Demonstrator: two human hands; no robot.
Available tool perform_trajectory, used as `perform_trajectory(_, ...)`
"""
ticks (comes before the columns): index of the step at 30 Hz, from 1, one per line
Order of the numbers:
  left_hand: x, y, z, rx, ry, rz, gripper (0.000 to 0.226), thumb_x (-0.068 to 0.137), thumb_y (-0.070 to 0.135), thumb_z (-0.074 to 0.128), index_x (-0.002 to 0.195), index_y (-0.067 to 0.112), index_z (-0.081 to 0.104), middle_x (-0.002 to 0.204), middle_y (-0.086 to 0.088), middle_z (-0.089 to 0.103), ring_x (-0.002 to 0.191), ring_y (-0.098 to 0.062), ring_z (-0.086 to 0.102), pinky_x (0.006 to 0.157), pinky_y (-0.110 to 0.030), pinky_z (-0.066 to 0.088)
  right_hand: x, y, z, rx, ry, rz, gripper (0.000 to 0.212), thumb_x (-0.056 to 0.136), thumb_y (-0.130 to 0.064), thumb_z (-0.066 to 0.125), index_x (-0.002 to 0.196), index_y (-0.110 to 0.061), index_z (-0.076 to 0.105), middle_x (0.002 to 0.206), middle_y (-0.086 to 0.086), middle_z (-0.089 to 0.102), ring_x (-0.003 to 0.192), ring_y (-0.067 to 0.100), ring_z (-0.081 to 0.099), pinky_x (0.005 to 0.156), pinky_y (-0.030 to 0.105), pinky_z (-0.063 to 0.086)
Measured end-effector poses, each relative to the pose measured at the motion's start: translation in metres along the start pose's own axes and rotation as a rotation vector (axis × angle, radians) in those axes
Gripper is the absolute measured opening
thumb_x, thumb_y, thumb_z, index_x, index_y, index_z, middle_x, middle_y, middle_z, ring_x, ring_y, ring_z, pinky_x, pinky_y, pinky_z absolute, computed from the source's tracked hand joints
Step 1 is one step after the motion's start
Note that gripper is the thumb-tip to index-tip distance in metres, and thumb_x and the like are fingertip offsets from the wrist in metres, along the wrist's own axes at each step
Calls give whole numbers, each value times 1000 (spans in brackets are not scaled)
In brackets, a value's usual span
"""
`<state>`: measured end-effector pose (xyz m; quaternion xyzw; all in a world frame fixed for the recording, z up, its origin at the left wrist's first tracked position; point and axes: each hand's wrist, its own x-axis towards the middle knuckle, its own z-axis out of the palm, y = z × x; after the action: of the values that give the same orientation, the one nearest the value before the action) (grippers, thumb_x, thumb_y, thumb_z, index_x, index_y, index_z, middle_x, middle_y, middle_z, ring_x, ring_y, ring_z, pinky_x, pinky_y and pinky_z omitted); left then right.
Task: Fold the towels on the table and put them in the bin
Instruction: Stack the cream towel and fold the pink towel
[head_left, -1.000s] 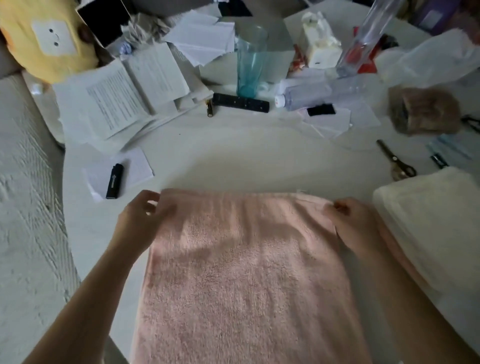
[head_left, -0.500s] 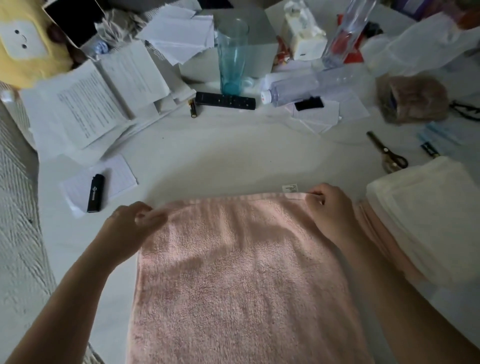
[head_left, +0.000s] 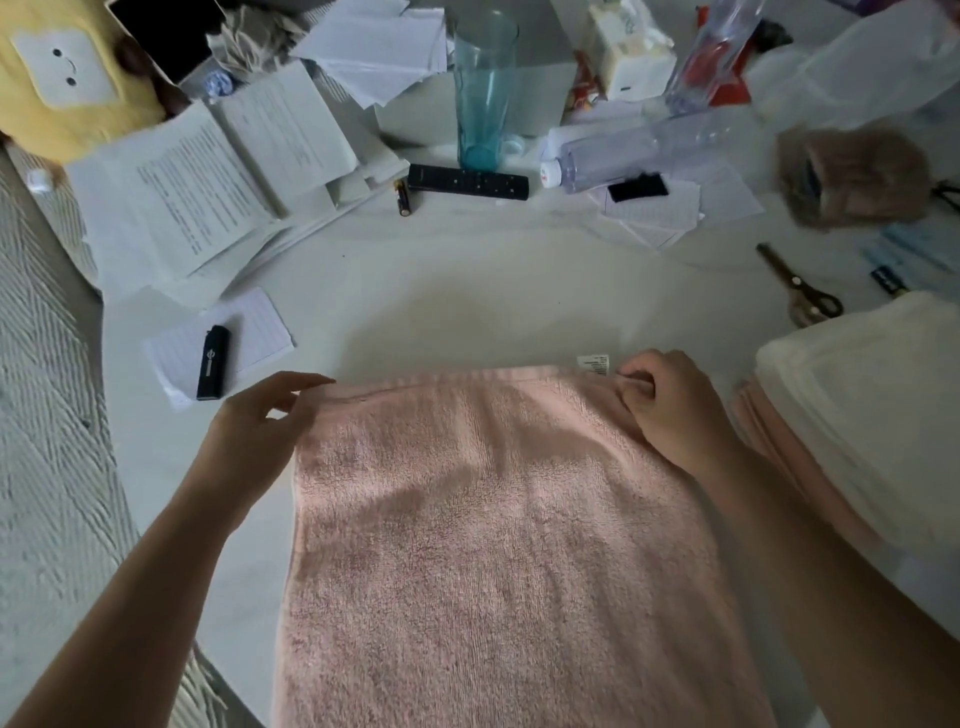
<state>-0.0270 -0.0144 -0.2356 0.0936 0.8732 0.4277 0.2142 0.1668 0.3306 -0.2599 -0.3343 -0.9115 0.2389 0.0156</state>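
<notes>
A pink towel (head_left: 498, 545) lies flat on the white table (head_left: 467, 301), reaching off the near edge. My left hand (head_left: 254, 431) is at its far left corner with fingers loosely spread, just above or touching the edge. At the far right corner my right hand (head_left: 670, 405) pinches the towel, beside its white label (head_left: 593, 362). A folded cream towel (head_left: 872, 405) sits on a folded pink one (head_left: 779, 457) at the right. No bin is in view.
Papers (head_left: 208, 197), a black lighter (head_left: 213, 362), a battery (head_left: 403, 197), a remote (head_left: 467, 182), a teal glass (head_left: 483, 88), a lying bottle (head_left: 623, 156), scissors (head_left: 800, 291) and a brown fuzzy thing (head_left: 852, 176) crowd the far table. A pale bed cover (head_left: 47, 415) lies left.
My left hand has let go of the left corner and its fingers have spread. The right hand keeps its pinch, and the white label now shows.
</notes>
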Motion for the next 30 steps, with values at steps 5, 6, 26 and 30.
perform_trajectory(5, -7, 0, 0, 92, -117, 32, 21, 90, 30, 71, 109, 39, 67, 92, 3, 73, 82, -14, 70, 78, -35, 52, -6, -4, -1, 13, 135, 55, 12, 88, -21, 69, 98, -15, 66, 100, 8, 64, 85, 25, 63, 75, 37, 52)
perform_trajectory(6, -8, 2, 2, 120, -108, 47, 21, 90, 31, 71, 110, 34, 66, 93, 3, 72, 83, -14, 71, 76, -31, 53, -6, -5, 0, 8, 129, 74, 11, 87, -23, 70, 96, -16, 67, 100, 7, 64, 84, 25, 63, 74, 35, 51)
perform_trajectory(26, -6, -12, 12, 362, -46, 64, 17, 83, 20, 72, 98, 30, 71, 92, 1, 64, 76, -12, 58, 66, -27, 40, 3, 4, 2, -51, -40, 96, 17, 90, -21, 62, 104, -12, 65, 104, 15, 61, 85, 29, 61, 70, 33, 45)
perform_trajectory(30, -7, -7, 6, 346, -233, -19, 13, 81, 24, 79, 86, 23, 67, 86, 3, 68, 83, -20, 64, 67, -30, 43, -13, -5, -15, -28, -74, 68, 9, 93, -19, 55, 100, -14, 56, 90, 7, 60, 78, 27, 56, 65, 33, 38)
